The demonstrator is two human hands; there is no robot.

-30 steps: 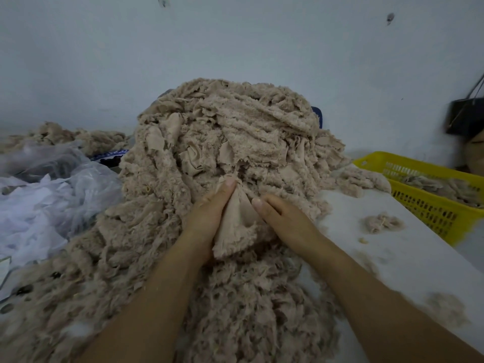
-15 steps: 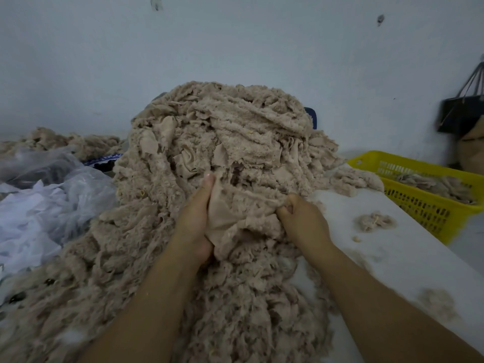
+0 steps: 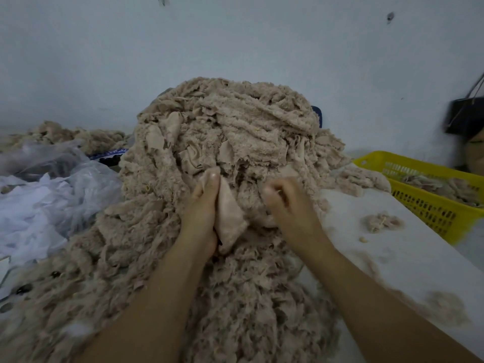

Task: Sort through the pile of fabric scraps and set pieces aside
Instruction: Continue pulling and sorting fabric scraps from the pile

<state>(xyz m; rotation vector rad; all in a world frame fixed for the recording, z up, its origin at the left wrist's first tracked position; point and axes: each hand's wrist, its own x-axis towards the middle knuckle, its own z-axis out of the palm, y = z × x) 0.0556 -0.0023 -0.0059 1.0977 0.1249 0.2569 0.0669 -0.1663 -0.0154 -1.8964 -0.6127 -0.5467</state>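
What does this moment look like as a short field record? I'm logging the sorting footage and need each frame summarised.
setting: white table against a pale wall
main item: tall pile of beige fabric scraps
left hand: gripping a smooth beige piece at the pile's front
right hand: fingers curled into the pile, blurred
right side: yellow basket holding scraps; small loose clump on the table
left side: clear plastic bags

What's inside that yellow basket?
The yellow basket holds fuzzy beige scraps, like the big pile. Whatever lies beneath them is covered.
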